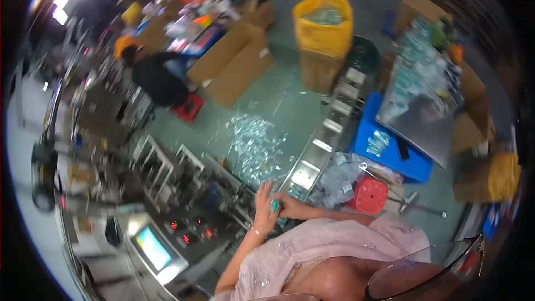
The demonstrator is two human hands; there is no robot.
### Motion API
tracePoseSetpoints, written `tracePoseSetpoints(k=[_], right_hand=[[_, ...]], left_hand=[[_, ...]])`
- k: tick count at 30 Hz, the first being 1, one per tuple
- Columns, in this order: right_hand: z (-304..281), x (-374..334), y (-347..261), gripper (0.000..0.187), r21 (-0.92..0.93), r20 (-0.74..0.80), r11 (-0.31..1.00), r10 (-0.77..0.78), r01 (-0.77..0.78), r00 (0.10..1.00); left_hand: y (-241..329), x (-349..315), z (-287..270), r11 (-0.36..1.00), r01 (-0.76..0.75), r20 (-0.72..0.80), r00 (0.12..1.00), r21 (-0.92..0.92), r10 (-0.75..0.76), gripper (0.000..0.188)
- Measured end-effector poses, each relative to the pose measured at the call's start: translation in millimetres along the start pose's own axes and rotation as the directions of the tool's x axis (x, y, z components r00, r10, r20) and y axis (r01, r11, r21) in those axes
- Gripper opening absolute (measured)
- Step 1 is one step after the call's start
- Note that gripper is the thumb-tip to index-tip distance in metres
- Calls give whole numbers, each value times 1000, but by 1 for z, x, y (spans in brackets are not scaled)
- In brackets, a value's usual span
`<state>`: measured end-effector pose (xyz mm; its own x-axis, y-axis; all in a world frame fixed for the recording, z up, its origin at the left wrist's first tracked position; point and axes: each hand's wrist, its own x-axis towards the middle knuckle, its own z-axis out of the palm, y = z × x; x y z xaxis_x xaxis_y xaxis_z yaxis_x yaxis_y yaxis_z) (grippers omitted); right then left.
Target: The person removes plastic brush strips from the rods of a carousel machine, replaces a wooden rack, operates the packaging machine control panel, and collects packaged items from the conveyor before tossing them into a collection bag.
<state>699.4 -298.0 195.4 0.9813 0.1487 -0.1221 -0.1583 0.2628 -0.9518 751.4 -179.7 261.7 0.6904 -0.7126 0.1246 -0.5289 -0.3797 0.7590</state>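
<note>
My left hand (264,210) is raised beside the lower end of a conveyor, its fingers stretched upward; a thin bracelet circles the wrist. My right hand (291,207) comes in from the right and meets it, fingers bent. Between the two hands is a small teal rounded piece (275,205), apparently pinched by my right fingertips; blur hides its exact kind. Just past my hands, the narrow conveyor (322,145) with metal plates slopes up and away to the right.
Many small shiny packets (253,145) lie heaped on the green floor. A control screen (153,248) and machinery stand left. Beyond are a yellow-lined box (323,28), large cartons (239,61) and a seated person (160,78). Right are a red stool (370,194) and blue tray (368,128).
</note>
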Motion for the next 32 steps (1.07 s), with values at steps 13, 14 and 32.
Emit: tracePoseSetpoints(k=[13, 14, 32], right_hand=[[-319, 178, -245, 31, -910, -271, 311, -947, 274, 175], [-372, 194, -249, 35, -906, -368, 396, -911, 150, 184], [96, 100, 204, 21, -695, 155, 719, 113, 27, 981]], left_hand=[[-51, -48, -34, 938, 182, -111, 982, 297, -155, 47], [-67, -79, -23, 948, 313, -196, 935, 66, -295, 46], [84, -251, -119, 718, 511, -317, 662, -472, -680, 35]])
